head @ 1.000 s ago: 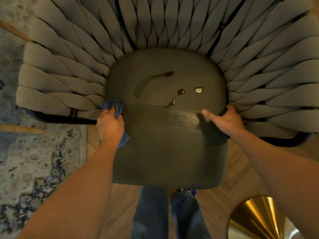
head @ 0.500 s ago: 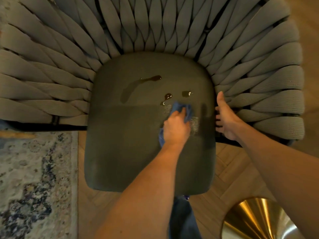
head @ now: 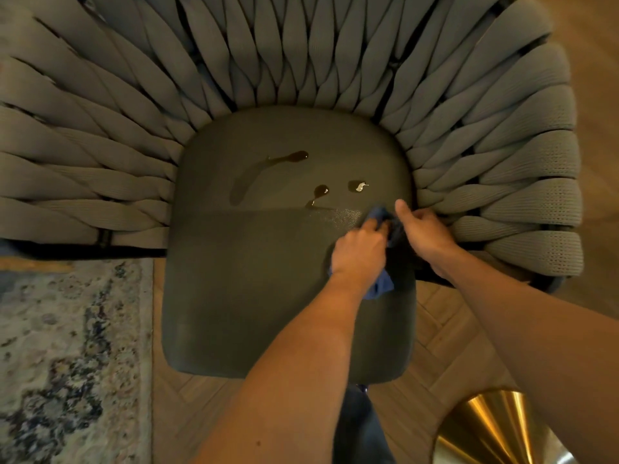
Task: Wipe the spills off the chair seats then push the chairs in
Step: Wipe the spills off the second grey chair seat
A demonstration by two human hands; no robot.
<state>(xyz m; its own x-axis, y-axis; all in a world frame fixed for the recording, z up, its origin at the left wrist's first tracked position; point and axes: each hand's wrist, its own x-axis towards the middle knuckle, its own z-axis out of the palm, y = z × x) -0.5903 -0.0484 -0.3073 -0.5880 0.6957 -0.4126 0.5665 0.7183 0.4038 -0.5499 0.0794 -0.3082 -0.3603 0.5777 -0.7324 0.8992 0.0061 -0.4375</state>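
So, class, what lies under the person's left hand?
A blue cloth on the chair seat, sticking out at both ends of the left hand. The seat beneath it is covered.

Dark chair seat (head: 268, 279), 3 brown spills (head: 321, 190) unwiped, blue cloth (head: 380, 286) at right edge

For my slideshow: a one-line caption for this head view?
Left hand wipes blue cloth across spill-dotted chair seat.
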